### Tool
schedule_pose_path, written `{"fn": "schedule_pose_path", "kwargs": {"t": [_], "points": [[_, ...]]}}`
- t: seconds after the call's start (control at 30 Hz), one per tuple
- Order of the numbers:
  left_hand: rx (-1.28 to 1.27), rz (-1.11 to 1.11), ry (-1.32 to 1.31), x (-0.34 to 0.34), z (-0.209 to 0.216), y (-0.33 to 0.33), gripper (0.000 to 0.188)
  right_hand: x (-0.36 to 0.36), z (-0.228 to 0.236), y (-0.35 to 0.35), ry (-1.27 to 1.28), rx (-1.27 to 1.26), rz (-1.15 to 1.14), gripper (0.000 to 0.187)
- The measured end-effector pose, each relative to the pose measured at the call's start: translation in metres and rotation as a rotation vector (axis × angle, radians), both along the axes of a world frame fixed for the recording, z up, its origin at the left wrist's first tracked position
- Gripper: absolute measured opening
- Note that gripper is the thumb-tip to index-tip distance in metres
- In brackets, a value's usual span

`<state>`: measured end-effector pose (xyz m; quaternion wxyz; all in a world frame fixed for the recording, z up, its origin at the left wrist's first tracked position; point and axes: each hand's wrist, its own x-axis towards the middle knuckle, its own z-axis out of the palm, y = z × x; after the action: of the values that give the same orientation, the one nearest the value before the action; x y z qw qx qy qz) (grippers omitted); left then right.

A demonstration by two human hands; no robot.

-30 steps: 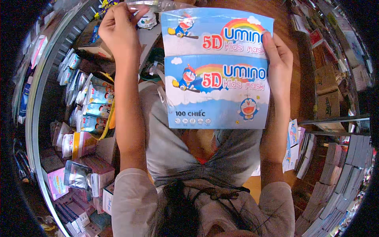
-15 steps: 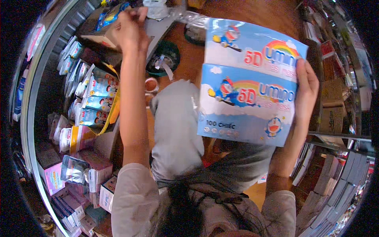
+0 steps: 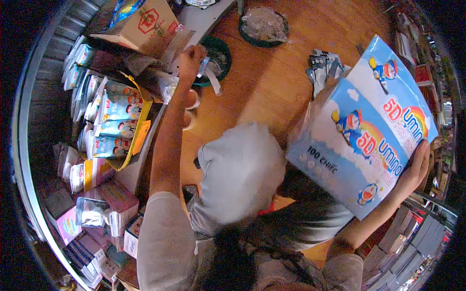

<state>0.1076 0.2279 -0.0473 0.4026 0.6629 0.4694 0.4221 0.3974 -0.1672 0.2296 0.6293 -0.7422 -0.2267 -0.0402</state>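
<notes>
My right hand [image 3: 418, 167] grips the right edge of a blue and white printed carton [image 3: 347, 145] with cartoon figures and rainbows. The carton is tilted above my right leg, and something clear and shiny shows along its left side. On the left, my left hand [image 3: 192, 60] is closed in a pinch beside a dark green basket [image 3: 228, 58]. Clear plastic film [image 3: 168, 85] shows around its fingers and wrist, apparently held in it; the exact grip is partly hidden. A pale strip hangs over the basket's edge.
A brown cardboard box [image 3: 138, 29] stands at the upper left. Below it, a yellow-edged container [image 3: 138, 131] holds small packets. A second basket [image 3: 264, 41] of clear plastic and a pile of flat packets [image 3: 323, 68] lie on the wooden floor. Grey stacks [image 3: 407, 247] fill the lower right.
My left hand has come down and right toward the green basket. The clear plastic no longer stretches between it and the carton. The carton has moved right and tilted clockwise.
</notes>
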Motion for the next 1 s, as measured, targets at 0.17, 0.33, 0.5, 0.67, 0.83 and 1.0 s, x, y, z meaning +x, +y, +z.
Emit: {"fn": "schedule_pose_path", "kwargs": {"t": [0.17,0.33,0.5,0.67,0.83,1.0], "points": [[-0.063,-0.179,0.305,-0.082,-0.121,0.066,0.035,-0.010,0.003,0.017,0.074,-0.023,0.202,0.034],[-0.119,-0.507,0.188,0.003,-0.092,0.014,0.039,-0.008,0.004,0.014,-0.001,-0.034,0.150,0.030],[-0.178,-0.566,0.015,0.044,0.043,-0.044,0.036,-0.016,0.008,0.019,-0.095,-0.009,0.196,0.031],[-0.321,-0.833,-0.022,0.033,0.238,-0.153,0.035,-0.022,0.005,0.022,-0.032,0.120,0.205,0.030],[0.194,-0.785,0.298,0.027,0.263,-0.200,0.026,-0.026,0.000,0.028,-0.086,0.216,0.301,0.034],[0.080,-0.716,0.021,0.021,0.261,-0.207,0.021,-0.034,0.006,0.027,-0.028,0.244,0.287,0.029]]}}
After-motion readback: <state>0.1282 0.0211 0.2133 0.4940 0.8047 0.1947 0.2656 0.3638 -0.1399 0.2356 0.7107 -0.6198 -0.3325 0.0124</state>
